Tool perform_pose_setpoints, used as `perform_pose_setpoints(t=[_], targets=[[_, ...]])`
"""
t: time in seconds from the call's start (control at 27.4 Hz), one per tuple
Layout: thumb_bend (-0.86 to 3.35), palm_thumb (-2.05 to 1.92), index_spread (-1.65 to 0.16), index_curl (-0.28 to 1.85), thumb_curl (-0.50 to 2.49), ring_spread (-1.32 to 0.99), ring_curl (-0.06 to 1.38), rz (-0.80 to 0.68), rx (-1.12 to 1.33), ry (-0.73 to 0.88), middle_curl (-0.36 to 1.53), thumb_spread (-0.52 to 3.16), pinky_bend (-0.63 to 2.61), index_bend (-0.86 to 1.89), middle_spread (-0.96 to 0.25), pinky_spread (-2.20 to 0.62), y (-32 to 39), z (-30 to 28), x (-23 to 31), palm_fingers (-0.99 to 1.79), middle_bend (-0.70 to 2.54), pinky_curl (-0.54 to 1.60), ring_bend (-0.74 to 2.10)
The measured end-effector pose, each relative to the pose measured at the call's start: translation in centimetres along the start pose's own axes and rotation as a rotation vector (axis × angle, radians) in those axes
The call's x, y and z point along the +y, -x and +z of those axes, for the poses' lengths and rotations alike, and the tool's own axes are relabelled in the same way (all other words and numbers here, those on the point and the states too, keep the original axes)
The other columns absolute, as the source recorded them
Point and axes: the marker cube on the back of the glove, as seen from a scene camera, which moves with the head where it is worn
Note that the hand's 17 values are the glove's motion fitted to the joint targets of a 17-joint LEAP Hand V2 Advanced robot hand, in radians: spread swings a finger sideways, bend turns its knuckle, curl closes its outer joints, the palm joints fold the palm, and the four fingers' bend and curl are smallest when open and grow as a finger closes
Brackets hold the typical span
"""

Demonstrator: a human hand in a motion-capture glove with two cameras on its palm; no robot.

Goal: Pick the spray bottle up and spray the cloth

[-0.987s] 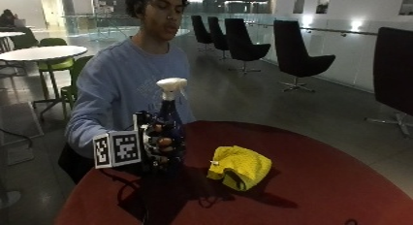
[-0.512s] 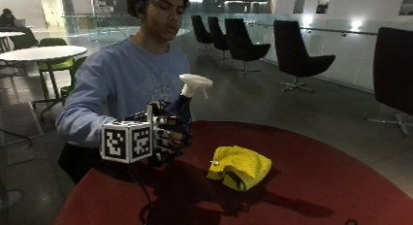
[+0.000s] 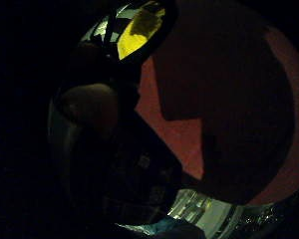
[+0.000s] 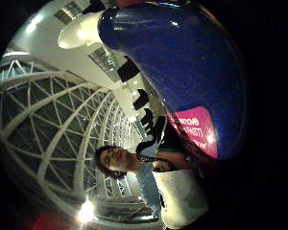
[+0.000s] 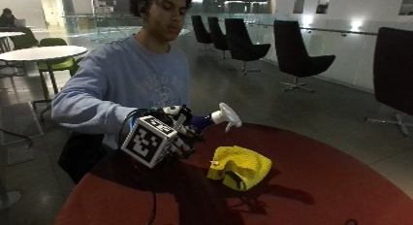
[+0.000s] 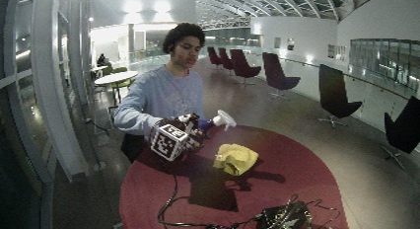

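Your gloved right hand (image 5: 179, 137) is lifted above the near-left part of the round red table (image 5: 335, 186), close to the edge where you sit, with its fingers curled around the dark blue body of the spray bottle (image 5: 205, 122). The bottle is tipped well over toward horizontal, so its white spray head (image 5: 227, 116) sticks out past your hand toward the middle of the table. The yellow cloth (image 5: 239, 167) lies crumpled on the table surface, below the spray head and a little beyond it (nothing touches it, and bottle and cloth are apart). From the thumb-side palm view the bottle's blue body (image 4: 182, 72) and its pink label (image 4: 197, 129) fill much of the picture, right against your palm. The little-finger-side view looks down past dark shapes to the red tabletop (image 3: 179, 134); a patch of yellow (image 3: 137, 30) shows beyond them.
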Motion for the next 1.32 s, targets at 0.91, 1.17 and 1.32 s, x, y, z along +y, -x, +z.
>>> perform_pose_setpoints(t=[0.91, 1.17, 1.32], targets=[[-0.02, 0.73, -0.38, 0.05, 0.58, 0.08, 0.38, 0.181, 0.128, 0.007, 0.42, 0.93, 0.59, 0.03, 0.03, 0.28, -1.6, 0.8, -0.9, 0.64, 0.43, 0.37, 0.74], [-0.02, 0.73, -0.38, 0.05, 0.59, 0.08, 0.38, 0.204, 0.146, 0.020, 0.42, 0.93, 0.60, 0.03, 0.04, 0.28, -1.9, 1.0, -0.9, 0.63, 0.43, 0.37, 0.75], [-0.02, 0.73, -0.38, 0.05, 0.59, 0.08, 0.38, 0.207, 0.145, 0.004, 0.42, 0.93, 0.60, 0.03, 0.04, 0.28, -1.8, 1.0, -1.2, 0.63, 0.43, 0.37, 0.75]])
